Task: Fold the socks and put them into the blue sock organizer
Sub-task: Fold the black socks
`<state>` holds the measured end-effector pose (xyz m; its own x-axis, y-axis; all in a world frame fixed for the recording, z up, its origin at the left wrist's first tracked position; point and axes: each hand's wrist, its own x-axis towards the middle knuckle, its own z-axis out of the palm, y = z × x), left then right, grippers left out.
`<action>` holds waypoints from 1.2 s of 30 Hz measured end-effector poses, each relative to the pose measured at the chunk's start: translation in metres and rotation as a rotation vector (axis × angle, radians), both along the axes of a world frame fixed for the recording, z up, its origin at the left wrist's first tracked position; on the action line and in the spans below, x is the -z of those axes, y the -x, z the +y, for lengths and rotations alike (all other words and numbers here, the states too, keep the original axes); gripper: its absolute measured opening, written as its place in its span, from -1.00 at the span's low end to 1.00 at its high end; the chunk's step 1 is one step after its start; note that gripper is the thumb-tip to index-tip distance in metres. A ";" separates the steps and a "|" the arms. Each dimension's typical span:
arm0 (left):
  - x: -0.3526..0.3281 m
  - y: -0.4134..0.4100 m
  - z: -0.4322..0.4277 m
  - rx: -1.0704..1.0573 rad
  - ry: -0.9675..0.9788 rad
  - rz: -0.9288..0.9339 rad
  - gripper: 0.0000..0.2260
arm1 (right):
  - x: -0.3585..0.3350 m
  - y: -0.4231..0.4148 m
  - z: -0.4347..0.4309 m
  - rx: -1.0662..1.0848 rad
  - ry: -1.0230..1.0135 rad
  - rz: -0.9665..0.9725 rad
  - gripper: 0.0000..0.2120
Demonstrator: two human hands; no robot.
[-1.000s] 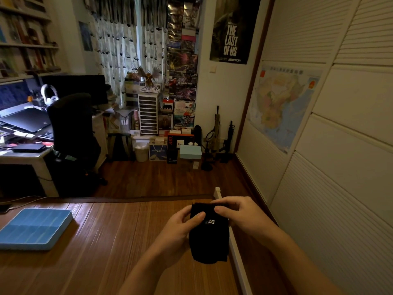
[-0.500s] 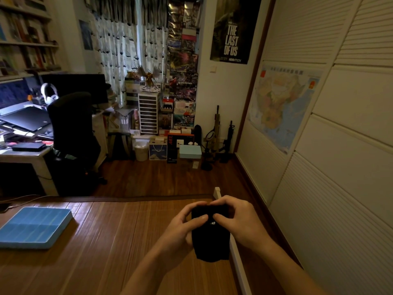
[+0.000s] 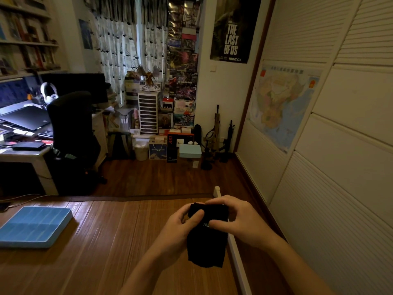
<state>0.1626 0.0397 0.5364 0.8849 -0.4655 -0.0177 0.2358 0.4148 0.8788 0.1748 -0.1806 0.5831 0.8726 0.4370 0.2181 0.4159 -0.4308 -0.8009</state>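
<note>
Lower centre-right of frame: black sock [image 3: 207, 245] held in both hands over the right edge of the wooden slatted surface [image 3: 106, 241]. Left hand [image 3: 180, 228] grips the sock's upper left part, thumb on the front, fingers curled behind. Right hand [image 3: 238, 222] pinches the upper right part, thumb on the front, fingers over the top edge. The lower part of the sock hangs free. White lettering on the sock is mostly covered by the right thumb and cannot be read; one sock or a pair, cannot tell. Blue sock organizer [image 3: 34, 226] lies flat on the surface at lower left, well apart from the hands, with its left side cut off by the frame; the grid of compartments shows, but their contents are hard to make out. A white rail [image 3: 236, 252] runs along the surface's right edge, partly hidden behind sock and hand. Left middle: black office chair [image 3: 72, 124] stands in front of the desk [image 3: 25, 154] and blocks part of it. Right side: map [image 3: 282, 107] on pale louvred doors [image 3: 350, 145]. Far wall is cluttered with boxes, dim, details indistinct.
</note>
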 end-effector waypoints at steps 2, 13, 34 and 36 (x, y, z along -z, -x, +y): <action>-0.002 0.000 -0.003 0.000 -0.038 -0.014 -0.68 | -0.003 0.000 0.003 0.002 0.071 -0.077 -0.66; 0.000 -0.003 -0.006 -0.047 -0.025 -0.031 -0.72 | 0.000 0.001 0.011 0.053 0.067 -0.181 -0.71; 0.002 -0.001 -0.011 -0.255 -0.286 -0.260 -0.78 | -0.008 0.005 0.014 0.153 -0.110 0.175 -0.73; 0.001 0.000 -0.011 -0.257 -0.295 -0.282 -0.75 | -0.008 0.006 0.016 0.145 -0.138 0.204 -0.65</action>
<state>0.1627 0.0291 0.5352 0.9599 -0.2423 0.1413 -0.1063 0.1520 0.9826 0.1684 -0.1649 0.5913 0.9559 0.2825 0.0806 0.1824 -0.3555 -0.9167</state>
